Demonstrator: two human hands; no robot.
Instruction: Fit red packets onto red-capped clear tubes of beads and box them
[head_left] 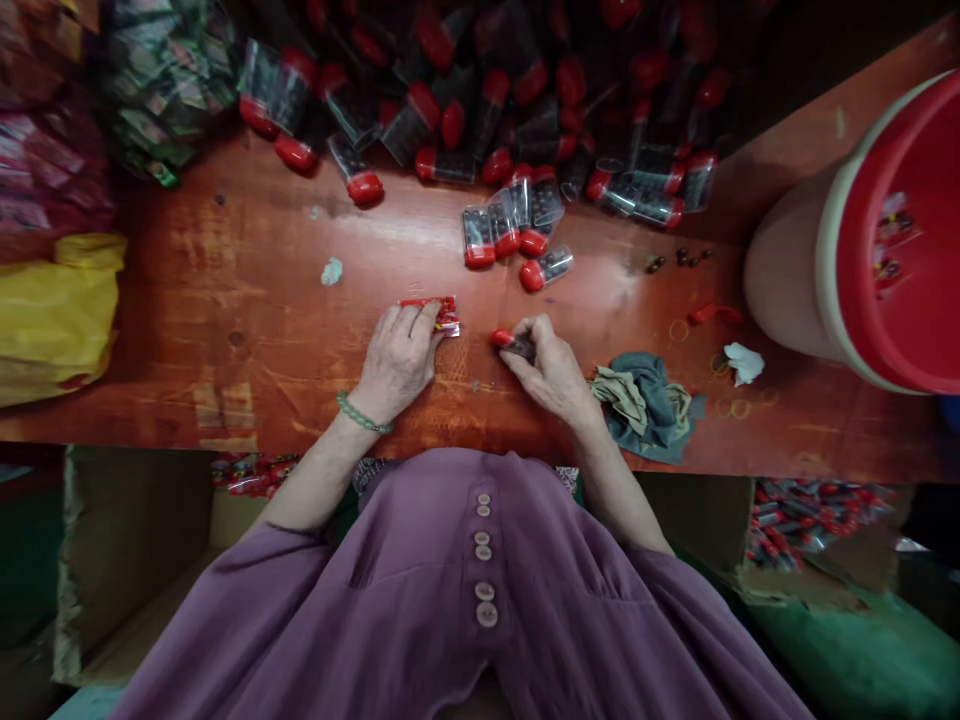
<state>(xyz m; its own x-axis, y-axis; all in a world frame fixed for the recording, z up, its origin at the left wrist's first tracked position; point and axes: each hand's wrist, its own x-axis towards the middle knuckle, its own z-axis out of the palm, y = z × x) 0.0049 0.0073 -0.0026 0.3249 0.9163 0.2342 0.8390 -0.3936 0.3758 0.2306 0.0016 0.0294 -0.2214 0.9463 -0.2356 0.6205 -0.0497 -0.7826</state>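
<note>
My left hand (399,358), with a green bead bracelet on its wrist, is closed over a small red printed packet (448,318) at the tabletop; the fingers cover much of the packet. My right hand (551,372) pinches a clear tube with a red cap (517,345) and dark contents, its cap pointing left towards the packet. Just beyond my hands lies a loose red-capped tube (546,268). Behind it a small group of like tubes (491,228) shows round dark balls inside.
A dark heap of red-capped tubes (450,125) covers the back. At right stand a red-rimmed bucket (840,230) and a crumpled cloth (649,405), with small dark balls (684,257) and rubber bands nearby. Bags of packets (169,90) and a yellow bag (56,320) lie left.
</note>
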